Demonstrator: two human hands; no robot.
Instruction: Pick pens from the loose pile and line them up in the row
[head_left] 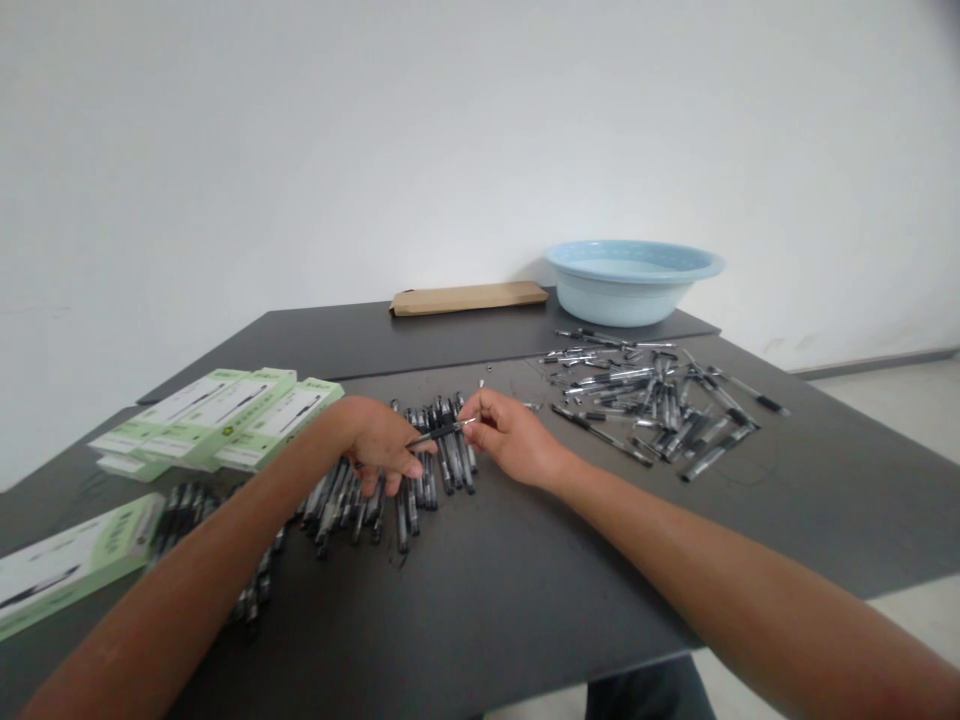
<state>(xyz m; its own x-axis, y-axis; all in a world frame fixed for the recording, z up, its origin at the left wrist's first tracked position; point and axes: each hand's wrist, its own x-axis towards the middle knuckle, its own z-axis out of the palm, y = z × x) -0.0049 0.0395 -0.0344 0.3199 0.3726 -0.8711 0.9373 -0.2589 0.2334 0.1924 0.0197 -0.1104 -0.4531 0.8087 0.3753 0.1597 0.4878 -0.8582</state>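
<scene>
A pen (pixel 442 432) with a black grip is held nearly level between my two hands, its pointed metal end toward the right. My left hand (pixel 384 445), palm partly turned up, has its fingers closed around the pen's rear part. With thumb and fingertips, my right hand (pixel 517 438) pinches the pen's metal tip end. A small pale piece (pixel 481 384) sticks up above the right fingers; its kind is unclear. Beneath and beside my left hand lies a row of pens (pixel 450 465) with black ends, partly hidden by that hand.
Loose pens and pen parts (pixel 660 395) lie heaped at the right. Green-and-white pen boxes (pixel 277 425) stand at the left, with another box (pixel 75 560) nearer and more pens (pixel 259 590) beside it. A blue basin (pixel 626 300) and flat cardboard (pixel 469 298) rest at the back.
</scene>
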